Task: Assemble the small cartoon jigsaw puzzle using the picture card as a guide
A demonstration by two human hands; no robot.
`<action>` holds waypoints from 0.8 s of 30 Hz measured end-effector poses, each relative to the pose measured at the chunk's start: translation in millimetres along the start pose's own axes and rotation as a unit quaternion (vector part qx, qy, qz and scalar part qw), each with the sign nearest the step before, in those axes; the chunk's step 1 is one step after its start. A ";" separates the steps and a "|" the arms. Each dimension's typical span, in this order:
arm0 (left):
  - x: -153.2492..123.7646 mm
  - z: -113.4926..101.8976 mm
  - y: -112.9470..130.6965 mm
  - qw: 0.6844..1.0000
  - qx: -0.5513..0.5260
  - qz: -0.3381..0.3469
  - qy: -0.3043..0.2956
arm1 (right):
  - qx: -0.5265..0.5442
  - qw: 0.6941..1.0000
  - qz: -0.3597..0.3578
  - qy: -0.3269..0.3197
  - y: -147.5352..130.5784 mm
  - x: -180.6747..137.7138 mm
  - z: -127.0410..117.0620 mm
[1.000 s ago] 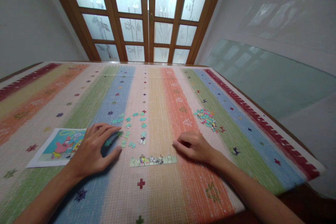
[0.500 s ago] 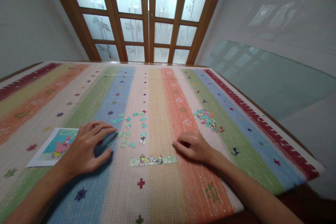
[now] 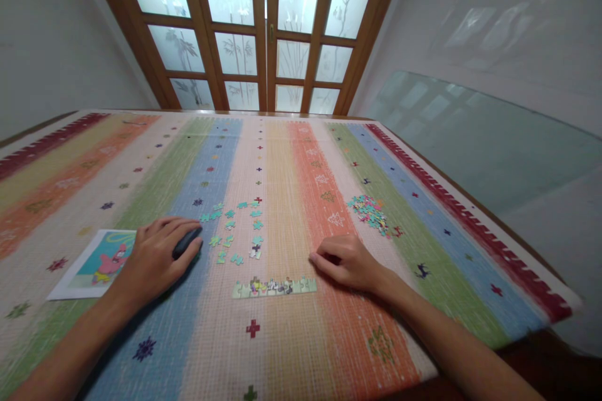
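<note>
My left hand (image 3: 160, 254) rests on the blue stripe of the tablecloth, palm down. Its thumb and fingers are apart around a dark shaded gap; I see nothing gripped. Teal jigsaw pieces (image 3: 229, 224) lie loosely spread just right of its fingertips. Between my hands is a joined strip of puzzle pieces (image 3: 275, 287), pale green with small figures printed in the middle. Beside the strip's right end, my right hand (image 3: 345, 261) lies on the orange stripe, fingers curled and thumb against the forefinger. Nothing shows in it; its palm is hidden.
A printed picture (image 3: 84, 282) of a pink cartoon starfish lies partly under my left hand and wrist. A heap of mixed puzzle pieces (image 3: 369, 213) sits farther back on the right. The striped tablecloth (image 3: 286, 351) covers the table. Beyond stand wood-framed glass doors (image 3: 268, 44).
My left hand has drawn back slightly to the left, and its fingers and thumb have come closer together. My right hand and the puzzle strip have stayed still.
</note>
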State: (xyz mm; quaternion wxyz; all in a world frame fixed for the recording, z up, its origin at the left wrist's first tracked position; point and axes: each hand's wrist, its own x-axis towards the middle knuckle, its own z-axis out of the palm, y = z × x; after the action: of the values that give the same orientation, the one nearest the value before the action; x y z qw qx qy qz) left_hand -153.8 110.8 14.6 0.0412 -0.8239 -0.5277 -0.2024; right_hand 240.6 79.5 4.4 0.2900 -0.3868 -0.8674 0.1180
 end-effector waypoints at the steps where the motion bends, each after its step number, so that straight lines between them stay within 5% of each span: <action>1: -0.3 1.5 0.8 1.000 -0.006 0.010 0.003 | -0.001 1.000 0.000 -0.001 -0.2 0.0 -0.1; 24: -2.1 11.7 15.1 0.991 -0.048 0.116 0.042 | -0.005 1.000 -0.002 -0.003 -0.3 -0.8 -0.2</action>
State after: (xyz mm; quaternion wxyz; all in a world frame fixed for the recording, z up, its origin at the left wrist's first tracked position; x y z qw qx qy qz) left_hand -137.7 105.6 5.2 0.0467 -0.8712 -0.4161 -0.2562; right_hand 241.0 78.7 4.4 0.2860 -0.3865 -0.8694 0.1137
